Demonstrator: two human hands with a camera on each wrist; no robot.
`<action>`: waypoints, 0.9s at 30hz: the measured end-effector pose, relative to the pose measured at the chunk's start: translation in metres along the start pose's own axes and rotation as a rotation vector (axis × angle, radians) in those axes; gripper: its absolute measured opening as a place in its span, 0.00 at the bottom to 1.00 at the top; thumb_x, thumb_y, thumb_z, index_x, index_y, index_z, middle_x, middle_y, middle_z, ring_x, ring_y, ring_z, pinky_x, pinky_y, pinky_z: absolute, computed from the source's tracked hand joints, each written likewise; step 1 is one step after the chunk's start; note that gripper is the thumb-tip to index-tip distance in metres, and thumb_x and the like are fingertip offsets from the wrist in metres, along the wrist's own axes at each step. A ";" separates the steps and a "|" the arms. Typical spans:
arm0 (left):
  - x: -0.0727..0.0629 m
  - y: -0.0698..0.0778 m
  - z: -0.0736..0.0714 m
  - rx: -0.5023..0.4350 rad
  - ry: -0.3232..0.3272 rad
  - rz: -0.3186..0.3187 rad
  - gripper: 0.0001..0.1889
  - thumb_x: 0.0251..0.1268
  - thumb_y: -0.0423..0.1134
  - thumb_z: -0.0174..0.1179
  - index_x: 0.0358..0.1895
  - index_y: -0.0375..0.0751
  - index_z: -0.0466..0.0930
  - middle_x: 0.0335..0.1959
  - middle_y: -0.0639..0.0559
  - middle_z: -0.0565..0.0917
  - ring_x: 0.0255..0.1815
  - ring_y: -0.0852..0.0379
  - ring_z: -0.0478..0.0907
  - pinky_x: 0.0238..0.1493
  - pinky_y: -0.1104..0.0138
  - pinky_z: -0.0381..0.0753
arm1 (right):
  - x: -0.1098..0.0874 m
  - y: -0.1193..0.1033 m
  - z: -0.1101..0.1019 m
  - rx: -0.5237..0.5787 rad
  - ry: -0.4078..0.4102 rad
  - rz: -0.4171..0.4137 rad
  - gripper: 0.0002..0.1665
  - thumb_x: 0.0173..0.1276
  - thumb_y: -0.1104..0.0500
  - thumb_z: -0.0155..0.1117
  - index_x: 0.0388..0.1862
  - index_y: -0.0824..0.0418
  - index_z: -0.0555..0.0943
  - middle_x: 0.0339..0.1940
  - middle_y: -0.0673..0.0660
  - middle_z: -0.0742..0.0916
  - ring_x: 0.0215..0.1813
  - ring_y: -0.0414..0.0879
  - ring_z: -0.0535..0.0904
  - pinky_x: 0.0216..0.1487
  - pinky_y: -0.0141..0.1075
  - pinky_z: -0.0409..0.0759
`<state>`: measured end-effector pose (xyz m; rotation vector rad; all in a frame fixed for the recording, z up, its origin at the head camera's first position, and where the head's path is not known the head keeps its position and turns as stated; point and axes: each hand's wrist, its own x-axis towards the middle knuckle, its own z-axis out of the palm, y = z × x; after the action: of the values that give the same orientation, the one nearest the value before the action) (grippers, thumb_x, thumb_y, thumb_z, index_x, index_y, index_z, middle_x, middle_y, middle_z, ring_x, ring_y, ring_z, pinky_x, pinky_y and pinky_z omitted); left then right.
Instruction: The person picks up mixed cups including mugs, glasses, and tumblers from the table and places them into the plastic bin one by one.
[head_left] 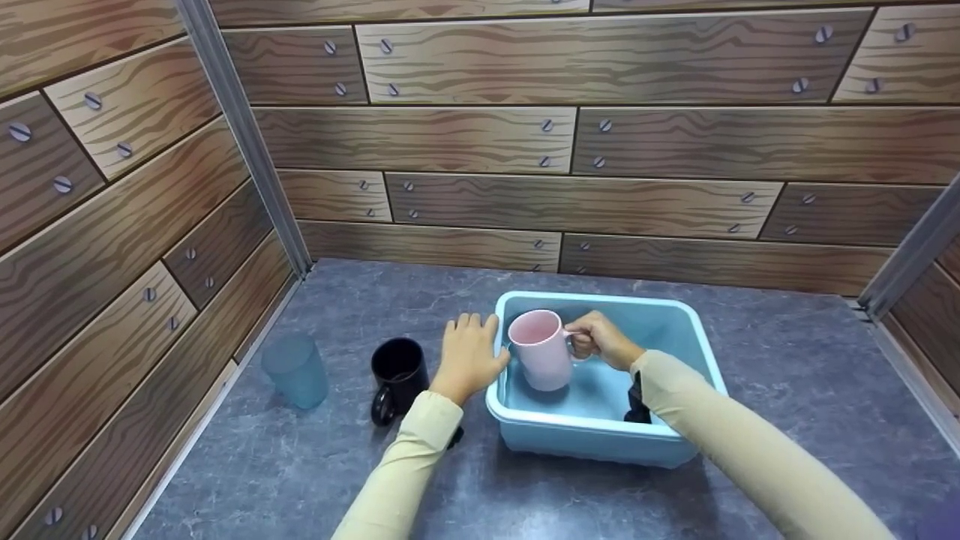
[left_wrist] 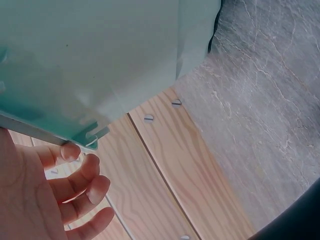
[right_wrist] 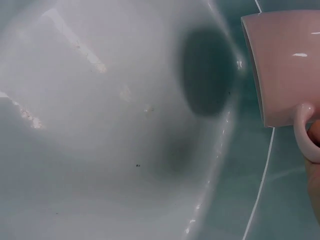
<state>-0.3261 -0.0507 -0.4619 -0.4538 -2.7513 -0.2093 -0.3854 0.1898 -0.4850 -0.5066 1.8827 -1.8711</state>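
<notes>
A pink mug (head_left: 546,360) is inside the light blue basin (head_left: 600,424), near its left wall. My right hand (head_left: 600,341) grips the mug by its handle, also seen on the mug (right_wrist: 287,67) in the right wrist view. Whether the mug's base touches the basin floor I cannot tell. On the basin's left rim rests my left hand (head_left: 470,356), its thumb over the rim and its fingers outside. In the left wrist view those fingers (left_wrist: 82,180) are loosely bent beside the basin wall (left_wrist: 115,45).
Left of the basin stands a black mug (head_left: 400,375), its handle toward the front. Farther left is a translucent blue cup (head_left: 296,371). Wood-patterned walls (head_left: 480,135) enclose the grey marbled table (head_left: 247,465) at the back and sides.
</notes>
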 end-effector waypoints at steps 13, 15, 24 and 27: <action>0.000 0.001 -0.003 0.014 -0.004 -0.003 0.21 0.55 0.52 0.54 0.47 0.43 0.73 0.41 0.42 0.80 0.47 0.45 0.75 0.48 0.53 0.71 | 0.004 0.006 0.001 -0.038 -0.021 0.043 0.29 0.68 0.64 0.45 0.06 0.57 0.54 0.08 0.48 0.56 0.15 0.42 0.50 0.27 0.41 0.50; 0.000 0.000 -0.002 0.017 -0.005 -0.004 0.20 0.55 0.52 0.54 0.46 0.43 0.72 0.41 0.42 0.80 0.47 0.45 0.75 0.48 0.54 0.71 | 0.004 0.006 0.001 -0.039 -0.023 0.043 0.29 0.68 0.64 0.45 0.06 0.57 0.54 0.08 0.48 0.56 0.15 0.42 0.50 0.27 0.42 0.50; 0.000 0.000 0.000 0.023 0.003 -0.003 0.20 0.55 0.52 0.56 0.46 0.43 0.73 0.41 0.42 0.80 0.47 0.45 0.75 0.48 0.54 0.71 | 0.005 0.008 0.001 -0.086 -0.044 0.026 0.29 0.68 0.63 0.46 0.06 0.58 0.54 0.08 0.48 0.56 0.14 0.41 0.52 0.24 0.37 0.55; 0.000 0.000 0.001 0.019 -0.001 -0.002 0.21 0.55 0.52 0.57 0.47 0.43 0.73 0.41 0.42 0.80 0.47 0.45 0.75 0.48 0.53 0.71 | 0.005 0.009 0.000 -0.103 -0.046 0.029 0.28 0.68 0.63 0.46 0.06 0.59 0.54 0.08 0.48 0.57 0.14 0.41 0.52 0.23 0.36 0.57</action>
<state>-0.3264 -0.0500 -0.4627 -0.4458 -2.7525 -0.1831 -0.3894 0.1867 -0.4944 -0.5482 1.9533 -1.7360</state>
